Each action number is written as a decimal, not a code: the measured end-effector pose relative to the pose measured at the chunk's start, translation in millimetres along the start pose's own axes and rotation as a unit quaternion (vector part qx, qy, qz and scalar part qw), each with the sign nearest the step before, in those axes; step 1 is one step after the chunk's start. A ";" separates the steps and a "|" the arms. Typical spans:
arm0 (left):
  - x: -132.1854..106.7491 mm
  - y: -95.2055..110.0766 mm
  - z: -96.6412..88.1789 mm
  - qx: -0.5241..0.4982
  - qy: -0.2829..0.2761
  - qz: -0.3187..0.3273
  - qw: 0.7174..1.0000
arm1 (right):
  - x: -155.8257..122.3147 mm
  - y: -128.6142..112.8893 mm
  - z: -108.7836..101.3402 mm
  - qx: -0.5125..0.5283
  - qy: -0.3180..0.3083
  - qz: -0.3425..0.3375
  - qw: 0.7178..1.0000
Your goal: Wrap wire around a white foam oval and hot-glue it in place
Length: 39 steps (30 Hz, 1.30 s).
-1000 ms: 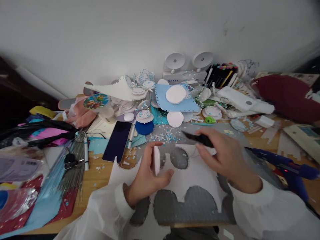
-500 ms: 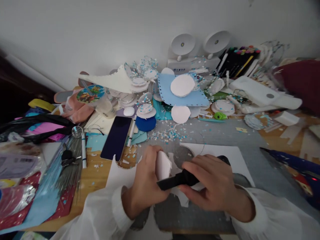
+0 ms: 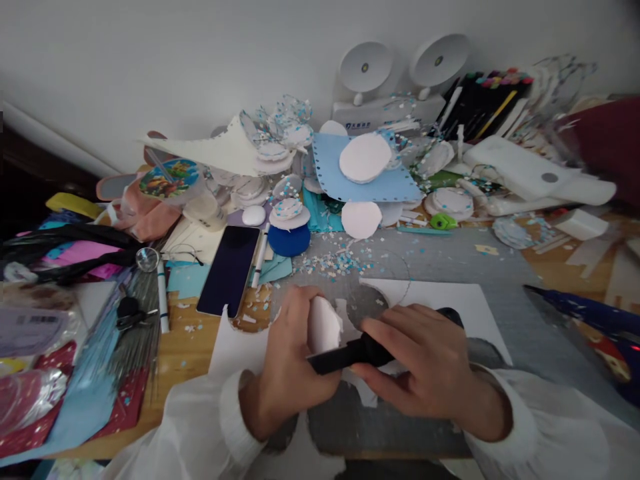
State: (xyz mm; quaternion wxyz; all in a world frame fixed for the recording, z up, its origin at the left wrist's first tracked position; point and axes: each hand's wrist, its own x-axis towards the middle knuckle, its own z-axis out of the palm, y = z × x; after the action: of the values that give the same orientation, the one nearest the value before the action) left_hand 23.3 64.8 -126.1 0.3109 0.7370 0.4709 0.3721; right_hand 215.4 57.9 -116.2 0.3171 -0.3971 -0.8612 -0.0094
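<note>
From where I watch, blue print shows on the base of the white two-headed lamp (an emblem and a few characters, too small for me to read). At far left, a plastic package bears a barcode label, its text equally unreadable to me. The wooden worktop carries a grey mat strewn with blue and white bits, against a pale, plain wall. Over the mat's front, my left hand's grip is clamped on a white disc, tilted up above a cut-out white sheet. My right hand's grip is closed around a black knife; its blade crosses the disc's lower edge, though I cannot tell whether they touch.
</note>
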 end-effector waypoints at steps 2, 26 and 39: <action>0.3 -0.3 0.1 -0.001 0.002 -0.005 1.000 | -0.2 0.6 -0.1 0.000 -0.003 0.002 1.000; -1.7 2.5 3.7 -0.008 -0.052 -0.032 0.998 | 1.5 0.0 1.3 -0.001 0.019 -0.004 1.000; -2.6 3.4 3.0 -0.013 -0.079 -0.032 0.996 | 1.7 2.0 1.6 0.014 0.020 0.009 1.000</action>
State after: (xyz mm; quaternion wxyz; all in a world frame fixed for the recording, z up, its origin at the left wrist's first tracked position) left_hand 26.6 60.8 -125.7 0.3683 0.7444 0.4636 0.3088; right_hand 215.1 60.9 -116.9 0.3402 -0.4001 -0.8510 -0.0028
